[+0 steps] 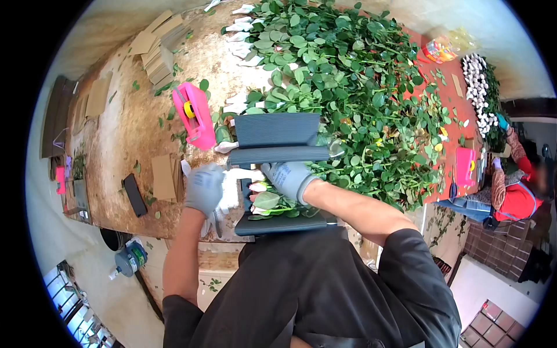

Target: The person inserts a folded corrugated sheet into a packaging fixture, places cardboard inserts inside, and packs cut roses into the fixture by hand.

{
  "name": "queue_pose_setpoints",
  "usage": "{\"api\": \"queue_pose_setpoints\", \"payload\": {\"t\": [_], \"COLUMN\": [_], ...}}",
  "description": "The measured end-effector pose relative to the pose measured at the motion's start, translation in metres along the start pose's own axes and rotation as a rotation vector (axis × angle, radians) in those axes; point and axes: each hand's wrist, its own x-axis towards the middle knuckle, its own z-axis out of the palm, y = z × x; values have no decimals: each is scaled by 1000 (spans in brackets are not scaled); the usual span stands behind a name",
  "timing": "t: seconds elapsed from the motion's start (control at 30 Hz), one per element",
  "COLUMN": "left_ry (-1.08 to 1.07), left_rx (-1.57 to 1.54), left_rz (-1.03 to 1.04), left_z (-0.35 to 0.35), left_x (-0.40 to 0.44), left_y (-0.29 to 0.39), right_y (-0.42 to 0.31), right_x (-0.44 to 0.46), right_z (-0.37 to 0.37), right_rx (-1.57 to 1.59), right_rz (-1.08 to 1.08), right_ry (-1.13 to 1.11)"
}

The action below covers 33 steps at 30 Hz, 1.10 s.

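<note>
My left hand, in a grey glove, hovers over the table's near side, left of a black ribbed holder. Motion smears its fingers. My right hand, gloved the same way, reaches into the holder with its fingers curled by a white-sleeved rose. The undersides of those fingers are hidden. Pink and white roses with green leaves lie inside the holder, below my right hand. Behind my hands stands the holder's raised ribbed panel. A bright pink tape dispenser sits to the left.
Leafy rose stems cover the table's right side, with white-sleeved heads at their left ends. Cardboard pieces and a black phone lie at left. Far right, a person in red works by another pink dispenser.
</note>
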Motion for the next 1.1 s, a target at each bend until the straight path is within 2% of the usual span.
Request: {"api": "queue_pose_setpoints", "payload": {"t": [0.03,0.1,0.13,0.17,0.23,0.3,0.37,0.4,0.5,0.53,0.57,0.63,0.7,0.8,0.83,0.97,1.1], "left_ry": [3,-287,-379,-375,-198,-106,-136,-165,-240,-208,-196,-460,-405,-344,-351,-389,-354], "left_rx": [0,245,195,194,-38,-253,-222,-191,-123,-64,-59,-14,-43,-96,-100,-95,-176], "left_rz": [-5,-222,-275,-282,110,317,319,314,298,325,343,255,244,218,208,179,212], "left_z": [-6,-26,-59,-63,-66,-67,-53,-46,-38,-37,-35,-30,-43,-36,-43,-55,-53], "left_x": [-5,-19,-15,-15,-23,-22,-22,-20,-18,-19,-19,-19,-17,-22,-19,-13,-10], "left_y": [-8,-20,4,18,42,75,83,86,86,86,84,81,89,88,91,98,95], "right_y": [0,-3,-3,-3,-9,-14,-14,-11,-19,-23,-30,-41,-30,24,55,175,239], "right_x": [0,-1,0,2,6,8,5,4,2,1,1,-2,5,32,48,93,125], "right_z": [-1,0,0,0,-6,-14,-20,-8,0,-7,-12,-72,-96,-142,-134,-112,-84], "right_rx": [-40,-77,-58,-40,-11,18,60,34,48,-32,-49,-37,54,187,264,154,41], "right_rz": [-16,-35,-44,-51,-16,30,63,31,120,98,62,-27,-65,72,166,470,587], "right_ry": [23,43,23,4,-77,-156,-190,-116,-49,8,-48,25,254,315,293,268,346]}}
